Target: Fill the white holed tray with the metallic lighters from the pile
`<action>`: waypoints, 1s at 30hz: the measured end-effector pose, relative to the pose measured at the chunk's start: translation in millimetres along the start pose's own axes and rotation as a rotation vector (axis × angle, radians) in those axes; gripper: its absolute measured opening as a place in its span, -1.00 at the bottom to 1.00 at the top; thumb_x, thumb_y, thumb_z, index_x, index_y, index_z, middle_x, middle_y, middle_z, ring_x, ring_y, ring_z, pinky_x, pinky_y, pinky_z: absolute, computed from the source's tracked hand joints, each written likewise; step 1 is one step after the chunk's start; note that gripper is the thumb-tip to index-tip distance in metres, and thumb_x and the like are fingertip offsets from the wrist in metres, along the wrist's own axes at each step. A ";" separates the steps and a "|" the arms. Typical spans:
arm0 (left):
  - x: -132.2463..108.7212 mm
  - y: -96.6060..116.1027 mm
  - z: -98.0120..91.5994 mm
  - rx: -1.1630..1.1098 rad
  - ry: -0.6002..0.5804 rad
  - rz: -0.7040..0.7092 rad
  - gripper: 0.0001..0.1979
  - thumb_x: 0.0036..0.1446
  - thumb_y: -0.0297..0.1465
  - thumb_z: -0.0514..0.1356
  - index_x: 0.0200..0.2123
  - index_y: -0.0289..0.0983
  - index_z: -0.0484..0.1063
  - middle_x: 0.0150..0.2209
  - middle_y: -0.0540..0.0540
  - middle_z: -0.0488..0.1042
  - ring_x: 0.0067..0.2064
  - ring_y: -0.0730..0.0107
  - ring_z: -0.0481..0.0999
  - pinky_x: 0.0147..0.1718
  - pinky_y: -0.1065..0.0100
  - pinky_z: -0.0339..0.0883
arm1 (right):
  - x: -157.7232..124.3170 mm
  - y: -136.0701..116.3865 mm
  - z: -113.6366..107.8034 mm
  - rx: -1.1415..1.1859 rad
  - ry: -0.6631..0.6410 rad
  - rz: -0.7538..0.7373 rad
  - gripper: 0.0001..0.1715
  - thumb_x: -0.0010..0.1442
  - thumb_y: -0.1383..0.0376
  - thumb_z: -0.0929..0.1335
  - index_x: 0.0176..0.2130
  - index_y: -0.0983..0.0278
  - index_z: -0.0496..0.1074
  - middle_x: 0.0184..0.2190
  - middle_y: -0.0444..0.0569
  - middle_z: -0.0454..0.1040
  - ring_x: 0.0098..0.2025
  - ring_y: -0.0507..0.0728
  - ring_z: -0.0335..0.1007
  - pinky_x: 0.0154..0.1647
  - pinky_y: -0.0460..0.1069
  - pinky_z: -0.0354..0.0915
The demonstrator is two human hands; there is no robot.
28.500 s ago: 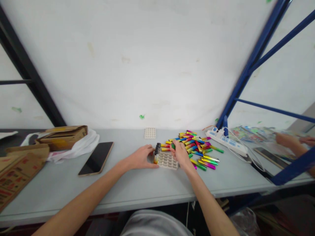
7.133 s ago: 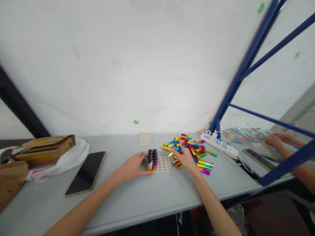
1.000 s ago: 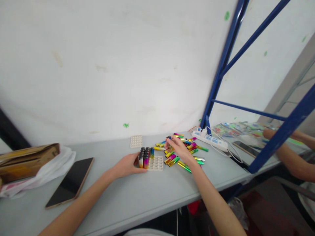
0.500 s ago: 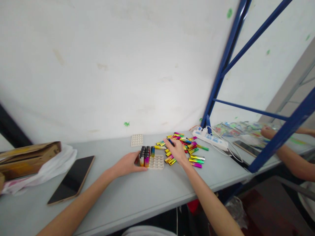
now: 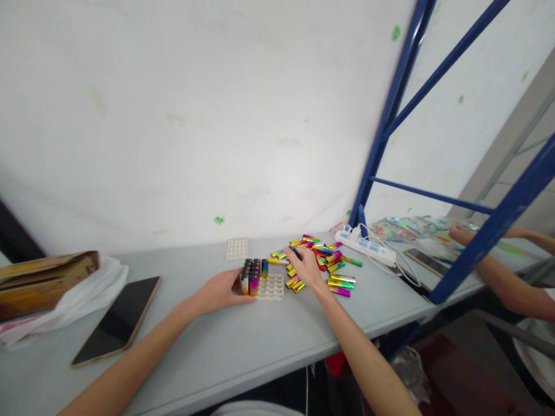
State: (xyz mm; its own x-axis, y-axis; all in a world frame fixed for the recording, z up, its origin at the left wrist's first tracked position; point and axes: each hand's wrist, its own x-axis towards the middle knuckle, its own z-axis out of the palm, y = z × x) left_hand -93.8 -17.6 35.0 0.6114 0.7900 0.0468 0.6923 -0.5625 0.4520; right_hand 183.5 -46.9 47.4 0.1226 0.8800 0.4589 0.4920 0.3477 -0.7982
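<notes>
My left hand (image 5: 219, 289) is curled round the left side of several upright lighters (image 5: 250, 278) with black tops, its thumb along the front. They stand close together in a white tray (image 5: 272, 288) with round pockets, whose right part shows bare pockets. A blue lighter (image 5: 265, 268) is upright just beside the group. My right hand (image 5: 309, 270) is over the left part of a pile of shiny multicoloured lighters (image 5: 336, 266) lying on their sides. Its thumb and fingers pinch a dark blue lighter (image 5: 296, 253), mostly hidden by the hand.
Another pocketed tray (image 5: 236, 248) lies near the wall. On the left are a phone (image 5: 117, 320), a white plastic bag (image 5: 104, 289) and a cardboard box (image 5: 47, 283). A power strip (image 5: 366, 245) and blue metal frame (image 5: 381, 138) stand right; beyond is another person's arm (image 5: 511, 280).
The camera view has turned slightly, so everything sits a little further left. Both hands keep nearly the same places, the left at the upright lighters and the right at the pile.
</notes>
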 end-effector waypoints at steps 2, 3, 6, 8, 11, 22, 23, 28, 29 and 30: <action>0.1 -0.5 0.4 0.002 0.003 0.003 -0.41 0.04 0.12 0.37 -0.11 -0.24 0.45 -0.22 -0.13 0.60 -0.22 0.09 0.55 -0.24 0.26 0.30 | 0.4 0.9 0.3 -0.011 0.005 -0.009 -0.38 0.29 -0.15 0.28 -0.58 0.16 0.11 -0.62 -0.19 0.11 -0.50 0.06 0.06 -0.45 -0.01 -0.02; 0.2 -0.7 0.4 0.001 0.003 0.004 -0.41 0.04 0.12 0.37 -0.10 -0.24 0.46 -0.22 -0.12 0.60 -0.22 0.09 0.55 -0.24 0.26 0.30 | 0.7 1.5 0.7 -0.024 0.008 -0.007 -0.39 0.29 -0.13 0.27 -0.58 0.16 0.11 -0.63 -0.19 0.12 -0.51 0.07 0.08 -0.45 0.00 -0.01; 0.7 -0.8 0.2 0.003 0.002 -0.011 -0.39 0.03 0.13 0.37 -0.09 -0.24 0.46 -0.22 -0.13 0.60 -0.23 0.11 0.55 -0.26 0.27 0.29 | 1.0 2.8 1.7 -0.066 0.015 -0.001 -0.44 0.30 -0.05 0.27 -0.59 0.16 0.13 -0.63 -0.17 0.18 -0.50 0.08 0.15 -0.44 0.00 0.02; 1.0 -0.3 -0.2 0.008 0.002 -0.016 -0.38 0.02 0.13 0.37 -0.08 -0.24 0.46 -0.21 -0.14 0.61 -0.23 0.11 0.54 -0.26 0.27 0.28 | 0.9 2.7 1.6 -0.074 0.011 -0.012 -0.46 0.32 -0.05 0.27 -0.57 0.16 0.17 -0.61 -0.15 0.25 -0.48 0.10 0.20 -0.43 -0.01 0.07; 0.5 1.5 -0.7 -0.003 0.000 -0.003 -0.35 0.02 0.14 0.38 -0.05 -0.25 0.46 -0.20 -0.15 0.61 -0.22 0.10 0.55 -0.26 0.27 0.29 | 0.1 1.6 1.4 -0.054 -0.042 -0.043 -0.51 0.38 -0.07 0.27 -0.45 0.16 0.29 -0.52 -0.12 0.38 -0.42 0.13 0.29 -0.37 -0.01 0.16; -3.5 7.1 -2.0 -0.050 0.016 0.023 -0.33 0.03 0.15 0.37 -0.01 -0.24 0.47 -0.22 -0.11 0.60 -0.25 0.12 0.53 -0.26 0.27 0.30 | -4.5 -2.2 6.7 -0.176 -0.267 -0.289 -0.41 0.49 -0.07 0.25 -0.48 0.19 0.25 -0.51 -0.12 0.35 -0.41 0.11 0.22 -0.31 0.01 0.09; -3.5 7.0 -1.9 -0.052 0.016 0.023 -0.33 0.03 0.15 0.37 -0.01 -0.24 0.47 -0.21 -0.11 0.60 -0.25 0.12 0.54 -0.26 0.26 0.30 | -5.0 -1.7 6.8 -0.190 -0.295 -0.284 -0.40 0.49 -0.07 0.26 -0.49 0.19 0.25 -0.54 -0.14 0.32 -0.44 0.10 0.19 -0.34 0.01 0.06; -3.4 5.0 -0.9 -0.052 0.026 0.014 -0.34 0.01 0.14 0.39 -0.03 -0.23 0.48 -0.20 -0.13 0.62 -0.24 0.09 0.55 -0.25 0.25 0.31 | -5.3 4.3 7.1 -0.203 -0.382 -0.281 -0.43 0.45 -0.03 0.35 -0.50 0.21 0.33 -0.57 -0.13 0.40 -0.48 0.09 0.21 -0.38 -0.01 0.02; -3.1 4.3 -0.5 -0.055 0.026 0.016 -0.34 0.01 0.14 0.39 -0.02 -0.23 0.48 -0.20 -0.14 0.62 -0.23 0.09 0.56 -0.24 0.24 0.31 | -5.2 5.7 7.4 -0.208 -0.393 -0.287 -0.47 0.45 0.00 0.37 -0.48 0.21 0.36 -0.55 -0.11 0.42 -0.47 0.09 0.23 -0.37 -0.01 0.04; -2.9 3.5 0.0 -0.055 0.025 0.016 -0.34 0.02 0.13 0.39 -0.01 -0.24 0.48 -0.19 -0.14 0.63 -0.23 0.08 0.56 -0.24 0.24 0.32 | -5.3 6.8 7.9 -0.216 -0.401 -0.295 -0.51 0.44 0.05 0.40 -0.46 0.22 0.38 -0.53 -0.11 0.44 -0.45 0.09 0.25 -0.35 -0.02 0.06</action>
State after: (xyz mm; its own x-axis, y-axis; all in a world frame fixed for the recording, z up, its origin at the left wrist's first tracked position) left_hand -93.1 -21.9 36.5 0.6120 0.7871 0.0766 0.6598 -0.5616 0.4992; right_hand 179.4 -46.6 36.4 -0.3649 0.8243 0.4329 0.6273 0.5612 -0.5399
